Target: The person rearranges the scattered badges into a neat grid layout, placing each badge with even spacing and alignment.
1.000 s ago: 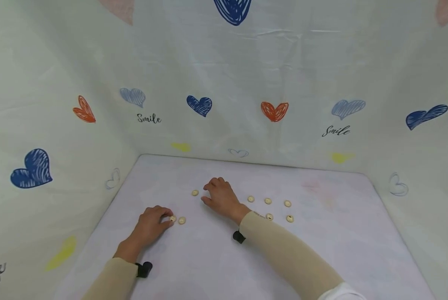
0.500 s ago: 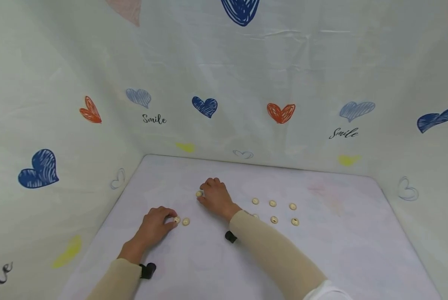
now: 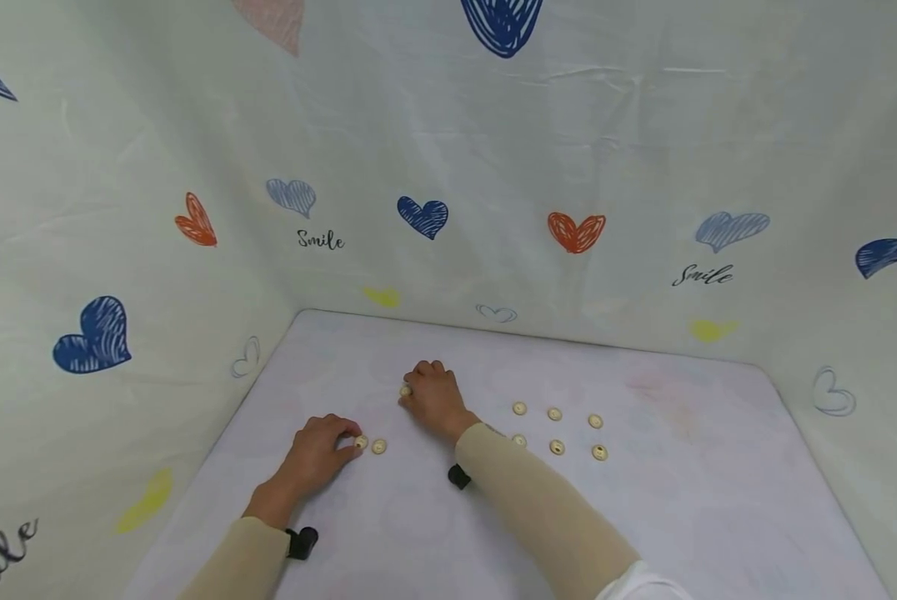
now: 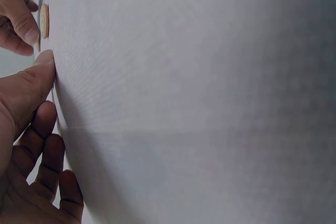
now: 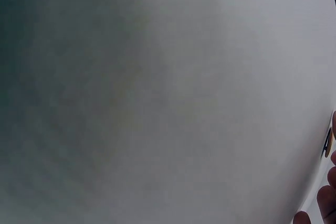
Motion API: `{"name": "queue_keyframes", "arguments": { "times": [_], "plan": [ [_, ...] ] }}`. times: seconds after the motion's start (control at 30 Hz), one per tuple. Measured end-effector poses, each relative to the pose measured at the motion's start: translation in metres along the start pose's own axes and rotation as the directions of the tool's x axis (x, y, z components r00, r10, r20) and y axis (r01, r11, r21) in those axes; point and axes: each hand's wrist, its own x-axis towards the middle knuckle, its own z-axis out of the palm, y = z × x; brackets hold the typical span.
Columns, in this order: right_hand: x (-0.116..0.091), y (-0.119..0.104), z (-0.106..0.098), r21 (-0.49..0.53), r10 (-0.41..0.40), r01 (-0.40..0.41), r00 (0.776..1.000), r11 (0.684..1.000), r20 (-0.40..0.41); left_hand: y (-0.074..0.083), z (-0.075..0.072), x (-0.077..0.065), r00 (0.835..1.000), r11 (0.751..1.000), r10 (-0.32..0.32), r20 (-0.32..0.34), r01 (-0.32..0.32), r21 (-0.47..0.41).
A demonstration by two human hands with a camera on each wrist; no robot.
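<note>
In the head view my left hand (image 3: 317, 454) pinches a round, pale wooden button (image 3: 361, 442) between thumb and forefinger at the left of the table. A second button (image 3: 378, 447) lies flat just right of it. Farther back, my right hand (image 3: 432, 400) holds another button (image 3: 405, 390) at its thumb and fingertips. The left wrist view has my left thumb (image 4: 39, 69) against the tabletop, and a button (image 4: 44, 21) beyond it, near the other hand's fingers. Only a few fingertips (image 5: 326, 200) and a button's edge (image 5: 328, 142) show at the right of the right wrist view.
Several more buttons lie in two rows at the right, among them a back-row button (image 3: 554, 413) and a front-row button (image 3: 599, 452). The white table (image 3: 681, 517) meets a pale curtain (image 3: 493, 150) printed with hearts at its back and sides.
My right hand has reached slightly left to the far button and taken hold of it with its fingertips. The left hand keeps its pinch. The whole head view has shifted a little.
</note>
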Motion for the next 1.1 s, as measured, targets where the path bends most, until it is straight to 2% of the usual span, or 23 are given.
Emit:
{"name": "queue_keyframes", "arguments": {
  "times": [0.37,0.67,0.97,1.1],
  "plan": [
    [0.0032,-0.0018,0.003,-0.006,0.045,-0.046,0.998,0.999,-0.033,0.0027,-0.0016,-0.0011,1.0,1.0,-0.008,0.002,0.008,0.001],
    [0.0042,-0.0032,0.0037,0.016,0.083,-0.082,0.996,0.996,-0.024,0.0038,-0.0018,-0.0022,1.0,1.0,0.0,-0.002,0.0,-0.006],
    [0.0037,-0.0024,0.0034,0.032,0.077,-0.077,0.997,0.997,-0.006,0.0075,-0.0033,-0.0024,1.0,1.0,-0.016,0.002,0.016,-0.003],
    [0.0025,-0.0019,0.002,0.019,0.041,-0.041,0.999,0.999,0.013,0.0087,-0.0043,-0.0039,1.0,1.0,-0.017,0.002,0.017,0.01]
  ]
}}
